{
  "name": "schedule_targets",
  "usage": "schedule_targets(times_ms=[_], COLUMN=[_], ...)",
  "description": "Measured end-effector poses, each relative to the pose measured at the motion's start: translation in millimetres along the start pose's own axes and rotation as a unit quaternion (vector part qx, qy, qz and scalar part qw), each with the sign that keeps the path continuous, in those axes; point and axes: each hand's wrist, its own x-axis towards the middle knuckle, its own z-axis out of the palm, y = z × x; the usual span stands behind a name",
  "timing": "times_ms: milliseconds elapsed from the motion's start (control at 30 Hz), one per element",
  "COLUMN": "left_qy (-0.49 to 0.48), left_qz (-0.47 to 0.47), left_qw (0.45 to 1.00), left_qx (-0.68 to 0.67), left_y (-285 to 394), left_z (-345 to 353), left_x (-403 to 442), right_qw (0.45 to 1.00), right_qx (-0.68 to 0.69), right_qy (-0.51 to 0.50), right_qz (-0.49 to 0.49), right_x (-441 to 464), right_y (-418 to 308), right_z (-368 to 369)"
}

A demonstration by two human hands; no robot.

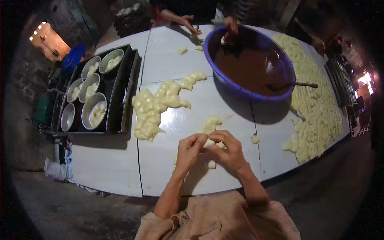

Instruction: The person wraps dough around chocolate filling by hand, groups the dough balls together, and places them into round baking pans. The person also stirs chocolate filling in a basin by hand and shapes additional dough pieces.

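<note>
Here — dough (209,143) between both hands (189,151).

Basin (240,91) glossy plast., dough (150,107) smooth w/ sheen.

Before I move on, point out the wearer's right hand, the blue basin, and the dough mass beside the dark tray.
Wearer's right hand (230,150): head view, back of the hand.
Blue basin (276,97): head view, near rim.
Dough mass (151,105): head view, middle of its upper surface.
</note>
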Motion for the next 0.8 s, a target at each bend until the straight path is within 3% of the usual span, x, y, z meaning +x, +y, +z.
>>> schedule_targets(times_ms=[33, 133, 167, 267, 300, 400, 433, 567, 600, 667, 733, 800], left_qy=[-0.024, 0.031, 0.041, -0.007, -0.05, -0.098, -0.049, -0.043, -0.065, -0.103, -0.101, -0.084], left_qz=[-0.026, 0.018, -0.053, 0.025, 0.032, 0.152, 0.15, 0.168, 0.099, 0.059, 0.085, 0.104], left_qw=[0.999, 0.999, 0.997, 0.962, 0.936, 0.876, 0.883, 0.883, 0.876, 0.87, 0.863, 0.855], left_qx=[-0.008, 0.014, 0.043, 0.272, 0.347, 0.448, 0.442, 0.437, 0.468, 0.478, 0.488, 0.5], left_y=[-6.2, -13.2, -4.5, -20.2, -22.9, -53.8, -59.3, -52.9, -55.1, -51.4, -43.2, -36.8], left_z=[-5.4, -13.6, -20.8, -36.0, -34.1, -15.0, -4.0, -1.4, -2.0, -1.5, -3.7, -4.4], left_x=[-2.7, -18.5, -25.1, -40.8, -44.4, -49.6, -50.6, -66.4, -70.7, -74.8, -72.4, -64.7], right_qw=[0.998, 0.975, 0.957, 0.968, 0.971, 0.987, 0.984, 0.971, 0.969, 0.968, 0.956, 0.945], right_qx=[0.016, 0.129, 0.171, -0.004, -0.082, -0.091, -0.082, -0.046, -0.033, -0.114, -0.19, -0.307], right_qy=[-0.026, 0.013, 0.034, -0.094, -0.126, -0.073, -0.089, -0.132, -0.143, -0.068, 0.01, -0.019], right_qz=[0.048, 0.181, 0.233, 0.231, 0.186, 0.106, 0.133, 0.196, 0.2, 0.212, 0.222, 0.11], right_x=[-7.2, -23.0, -26.6, -42.5, -48.4, -57.0, -58.5, -72.2, -75.0, -71.3, -60.3, -45.3], right_y=[2.4, 19.5, 17.5, 34.5, 37.4, 35.5, 31.9, 27.7, 28.5, 30.8, 34.4, 44.8], right_z=[-5.5, -4.8, -1.7, 4.7, 10.6, 20.2, 20.3, 6.3, 1.3, -9.7, -17.1, -20.7])
